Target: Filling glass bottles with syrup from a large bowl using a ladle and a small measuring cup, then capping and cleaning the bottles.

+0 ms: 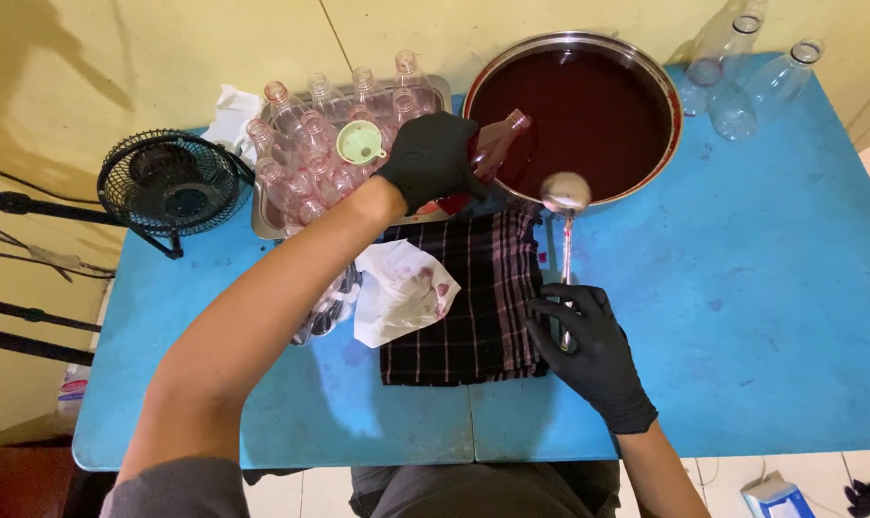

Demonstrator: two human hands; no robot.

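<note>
My left hand (429, 158), in a black glove, grips a clear plastic bottle (497, 142) filled with dark red liquid, tilted over the rim of a large round metal pot (667, 91) of the same liquid. My right hand (590, 351), also gloved, holds the handle of a metal ladle (564, 192), whose bowl rests at the pot's near edge. A dark plaid cloth (473, 297) lies between the hands on the blue table (742, 288).
A metal tray (258, 219) of several empty clear bottles with a green funnel (358, 144) sits back left. A black fan (171, 184) stands at the left edge. A stained white tissue (397, 293) lies on the cloth. Three empty bottles (742, 67) lie at the back right.
</note>
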